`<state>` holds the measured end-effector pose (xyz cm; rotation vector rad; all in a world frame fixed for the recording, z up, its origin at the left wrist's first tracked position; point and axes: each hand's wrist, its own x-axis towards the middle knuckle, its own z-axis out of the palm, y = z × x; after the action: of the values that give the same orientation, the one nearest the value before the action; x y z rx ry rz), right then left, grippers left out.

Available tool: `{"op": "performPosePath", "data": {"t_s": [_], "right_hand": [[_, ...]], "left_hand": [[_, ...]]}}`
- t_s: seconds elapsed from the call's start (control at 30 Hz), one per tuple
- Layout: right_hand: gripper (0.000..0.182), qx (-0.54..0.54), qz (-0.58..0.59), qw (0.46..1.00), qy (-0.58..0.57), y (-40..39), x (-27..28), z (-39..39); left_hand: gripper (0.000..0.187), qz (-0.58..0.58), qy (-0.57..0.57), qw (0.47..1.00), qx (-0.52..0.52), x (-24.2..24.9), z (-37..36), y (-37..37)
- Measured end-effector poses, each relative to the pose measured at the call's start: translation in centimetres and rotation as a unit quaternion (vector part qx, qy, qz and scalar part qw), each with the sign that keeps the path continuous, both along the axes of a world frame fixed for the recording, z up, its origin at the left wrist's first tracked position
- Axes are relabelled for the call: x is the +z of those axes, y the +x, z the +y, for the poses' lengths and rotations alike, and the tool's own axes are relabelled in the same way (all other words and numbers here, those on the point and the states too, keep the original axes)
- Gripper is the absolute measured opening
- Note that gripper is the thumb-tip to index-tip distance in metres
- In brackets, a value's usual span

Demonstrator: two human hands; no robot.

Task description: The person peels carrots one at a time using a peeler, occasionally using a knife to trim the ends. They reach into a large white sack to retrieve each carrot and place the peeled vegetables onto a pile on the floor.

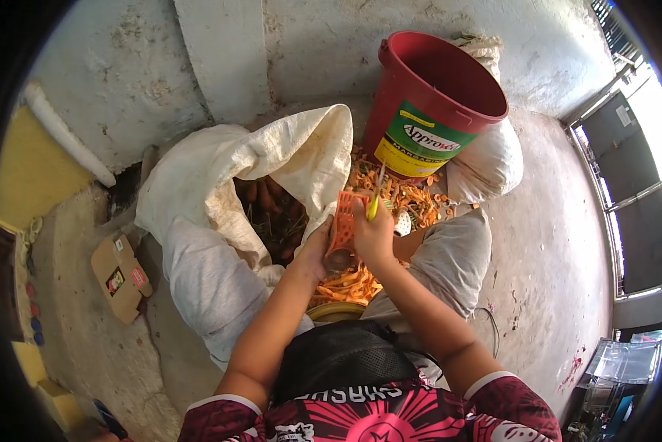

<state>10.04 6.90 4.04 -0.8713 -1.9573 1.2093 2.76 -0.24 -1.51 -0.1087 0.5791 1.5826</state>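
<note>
The left hand (317, 250) closes its grip on a carrot (340, 221) over the peelings (349, 283). The right hand (373, 232) grips a peeler (375, 199) tight — sack (272, 177) and bucket (430, 103) close by.

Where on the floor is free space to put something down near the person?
Bare concrete floor lies right of the grey sack, toward the metal gate. A smaller free patch lies between the cardboard box and the white sack. The area before the red bucket is crowded with carrot peels.
</note>
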Motion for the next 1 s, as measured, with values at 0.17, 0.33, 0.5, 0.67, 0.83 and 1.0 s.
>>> {"op": "performPosePath", "data": {"t_s": [0.17, 0.33, 0.5, 0.67, 0.83, 1.0], "right_hand": [[0.018, -0.029, -0.057, 0.997, 0.032, -0.2, -0.7, 0.2], [0.021, -0.18, -0.03, 0.975, 0.13, -1.4, -2.5, 5.6], [0.023, -0.294, -0.035, 0.943, 0.152, -0.5, -1.9, 14.0], [0.02, -0.116, 0.057, 0.989, 0.069, -0.3, 0.3, 7.7], [0.017, -0.008, 0.041, 0.999, 0.02, -0.5, 0.1, 0.6], [0.019, -0.02, -0.015, 1.0, 0.004, -0.1, 0.0, 0.0]], "left_hand": [[0.041, 0.027, -0.049, 0.997, -0.045, 0.4, 0.0, 0.1], [0.041, 0.056, 0.031, 0.987, -0.15, -0.6, -0.9, 0.0], [0.045, 0.081, -0.024, 0.986, -0.144, 1.0, -1.1, 0.2], [0.041, 0.051, -0.072, 0.995, -0.045, 0.4, -0.1, 0.0], [0.033, 0.035, 0.002, 0.998, -0.043, -0.9, -0.3, -0.7], [0.034, 0.016, -0.023, 0.999, -0.023, 0.3, -0.1, 0.2]]}}
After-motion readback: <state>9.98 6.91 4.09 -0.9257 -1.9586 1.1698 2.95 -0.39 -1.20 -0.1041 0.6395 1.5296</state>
